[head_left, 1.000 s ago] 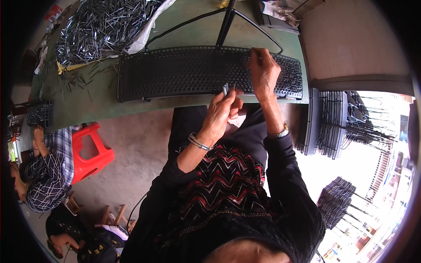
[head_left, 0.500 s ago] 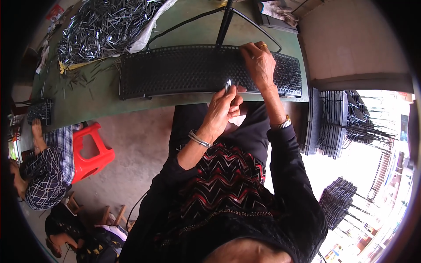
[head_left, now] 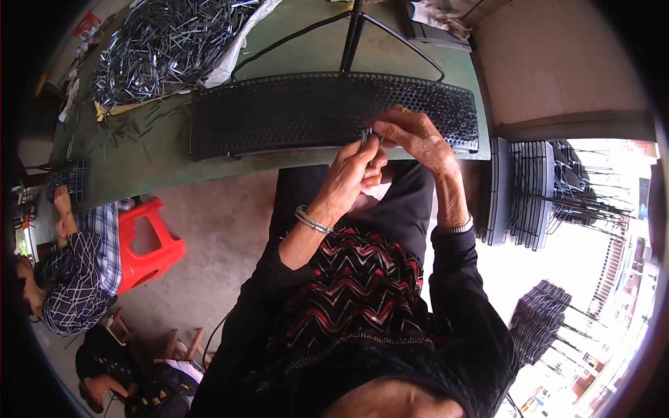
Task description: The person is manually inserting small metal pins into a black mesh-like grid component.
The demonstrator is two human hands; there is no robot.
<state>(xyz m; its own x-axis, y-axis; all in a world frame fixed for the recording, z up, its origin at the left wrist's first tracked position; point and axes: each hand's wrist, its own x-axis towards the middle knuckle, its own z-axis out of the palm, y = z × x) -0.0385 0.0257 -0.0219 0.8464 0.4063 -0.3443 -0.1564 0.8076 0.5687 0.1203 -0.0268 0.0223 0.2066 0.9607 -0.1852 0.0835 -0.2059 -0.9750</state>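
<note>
My left hand is closed around a few small dark metal strips, whose shiny ends stick up above the thumb. Over them my right hand pinches with thumb and forefinger, right at the strips' tips; what it holds there is too small to make out fully. Both hands are above the near edge of a long black perforated rack lying on the green table. Many holes at the rack's right end are filled with dark pieces. Its left part looks dark and its holes are hard to tell.
A big heap of metal strips lies on a white sack at the back left, with loose strips on the table. A black frame rises behind the rack. Stacked black racks stand right. A person works left, near a red stool.
My right hand has come down from the rack's far edge to the strips in my left hand. The left hand has stayed nearly in place.
</note>
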